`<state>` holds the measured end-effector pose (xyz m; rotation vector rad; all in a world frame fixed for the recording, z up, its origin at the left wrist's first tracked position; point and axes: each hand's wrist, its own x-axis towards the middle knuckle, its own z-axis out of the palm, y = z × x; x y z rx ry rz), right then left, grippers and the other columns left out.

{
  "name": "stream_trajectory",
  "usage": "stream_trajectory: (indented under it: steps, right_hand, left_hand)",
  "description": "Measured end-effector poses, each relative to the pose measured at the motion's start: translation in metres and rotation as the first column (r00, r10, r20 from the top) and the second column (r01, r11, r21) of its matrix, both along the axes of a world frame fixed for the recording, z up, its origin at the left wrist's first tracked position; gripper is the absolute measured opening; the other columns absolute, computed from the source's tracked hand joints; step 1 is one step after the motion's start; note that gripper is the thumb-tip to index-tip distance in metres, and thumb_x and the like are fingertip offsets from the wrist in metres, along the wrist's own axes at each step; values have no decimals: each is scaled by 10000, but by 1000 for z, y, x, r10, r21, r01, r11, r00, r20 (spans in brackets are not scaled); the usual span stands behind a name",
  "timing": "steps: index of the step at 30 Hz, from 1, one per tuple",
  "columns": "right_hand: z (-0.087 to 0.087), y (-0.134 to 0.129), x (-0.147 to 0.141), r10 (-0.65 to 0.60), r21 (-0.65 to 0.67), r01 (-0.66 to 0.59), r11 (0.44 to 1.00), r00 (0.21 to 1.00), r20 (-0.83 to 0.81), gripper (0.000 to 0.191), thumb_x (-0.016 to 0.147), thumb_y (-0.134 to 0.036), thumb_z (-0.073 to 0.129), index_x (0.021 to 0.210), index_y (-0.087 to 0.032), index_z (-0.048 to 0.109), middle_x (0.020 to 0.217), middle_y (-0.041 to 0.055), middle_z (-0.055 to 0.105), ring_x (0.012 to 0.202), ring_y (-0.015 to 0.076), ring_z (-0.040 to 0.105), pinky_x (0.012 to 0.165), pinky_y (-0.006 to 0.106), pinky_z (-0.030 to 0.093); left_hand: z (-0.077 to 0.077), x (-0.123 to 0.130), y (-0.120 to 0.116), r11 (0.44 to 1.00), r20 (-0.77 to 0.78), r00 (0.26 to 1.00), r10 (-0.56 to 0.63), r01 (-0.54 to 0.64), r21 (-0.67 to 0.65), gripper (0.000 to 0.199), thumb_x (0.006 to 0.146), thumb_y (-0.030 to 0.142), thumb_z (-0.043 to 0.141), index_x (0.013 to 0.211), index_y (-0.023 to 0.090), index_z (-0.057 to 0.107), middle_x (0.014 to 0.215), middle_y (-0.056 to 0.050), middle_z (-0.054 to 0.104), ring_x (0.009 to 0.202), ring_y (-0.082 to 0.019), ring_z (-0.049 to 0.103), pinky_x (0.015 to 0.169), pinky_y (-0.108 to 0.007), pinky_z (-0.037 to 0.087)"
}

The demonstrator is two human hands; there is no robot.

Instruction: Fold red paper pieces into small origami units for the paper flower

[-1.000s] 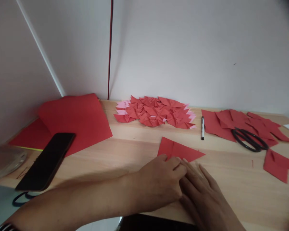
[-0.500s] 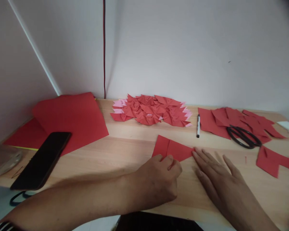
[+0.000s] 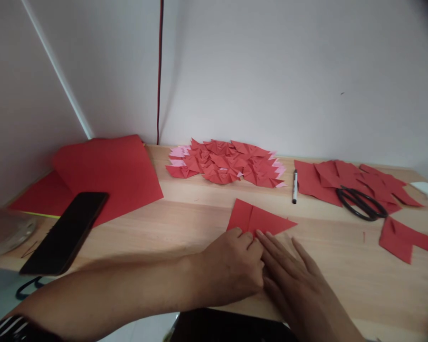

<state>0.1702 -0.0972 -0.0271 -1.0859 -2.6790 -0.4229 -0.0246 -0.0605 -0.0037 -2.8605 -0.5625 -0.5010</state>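
A folded piece of red paper lies on the wooden table, its point toward the right and a crease across its left part. My left hand is closed at the paper's near edge, knuckles up, with the fingertips hidden beneath. Flat beside it, my right hand has its fingers stretched out, the tips at the paper's near edge and touching or almost touching the left hand. Part of the paper is covered by both hands.
Folded red and pink paper pieces stand in rows by the wall. To the right lie a marker, black-handled scissors, red sheets and a red offcut. At left are large red sheets, a phone and a clear container.
My right hand has slid left from the paper's pointed tip to its near edge, beside my left hand. The tip is now uncovered. My left hand stays closed at the paper.
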Motion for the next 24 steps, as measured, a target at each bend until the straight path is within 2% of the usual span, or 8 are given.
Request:
stream_trajectory:
  steps: [3,8,10,12,13,15,20,24]
  right_hand:
    - [0,6,20,-85,7,85,996,996,3,422,905,-265,409,1289,-128,516,1358,113,536,1229,232,510,1089,448,202]
    - [13,24,41,-172,-32,170,985,982,-75,364,931,-310,382,1207,-171,575,1230,103,638,1145,257,568,1009,480,311]
    - [21,32,36,-200,-79,189,979,966,-164,300,937,-307,401,1115,-191,612,1080,87,693,1005,236,621,917,441,382]
    - [27,39,25,-217,-199,178,964,957,-194,241,933,-287,421,892,-194,639,826,54,687,796,205,620,737,361,420]
    - [30,42,19,-221,-256,172,951,959,-177,256,925,-278,435,757,-191,607,714,36,647,707,191,592,670,333,403]
    - [31,49,8,-211,-338,160,928,970,-123,287,898,-257,478,622,-189,517,604,11,581,610,168,536,606,304,360]
    - [32,65,-1,-206,-499,181,847,979,5,304,845,-261,527,556,-186,468,523,-19,529,490,120,428,535,265,278]
    - [42,77,-2,-184,-592,210,778,977,104,345,848,-294,515,521,-185,489,487,-18,532,457,112,412,491,252,223]
  left_hand:
    - [-1,1,0,1000,-1,1000,-1,1,-15,122,833,97,516,741,107,597,758,-82,573,731,-207,545,593,-341,416]
    - [-4,1,0,1000,-7,1000,15,-15,-23,131,804,59,518,694,123,550,730,-67,533,713,-214,534,564,-339,401]
    - [-5,1,1,999,0,1000,23,-23,-26,136,798,50,515,689,126,542,706,-59,522,694,-205,522,556,-334,397]
    - [-5,0,2,999,8,1000,30,-30,-26,128,787,35,511,703,124,550,696,-53,516,677,-193,509,547,-327,393]
    - [-6,0,3,999,12,999,30,-29,-26,120,781,30,512,716,120,558,702,-54,519,676,-190,506,543,-324,392]
    - [-6,0,3,999,17,999,27,-27,-28,103,770,29,517,744,110,574,732,-66,535,692,-193,507,539,-323,394]
    - [-6,0,3,999,40,999,31,-30,-31,103,780,38,516,747,106,585,760,-72,551,701,-196,508,531,-323,395]
    - [-4,0,2,999,44,999,30,-29,-41,112,786,37,510,757,106,593,748,-62,551,682,-191,507,509,-318,378]
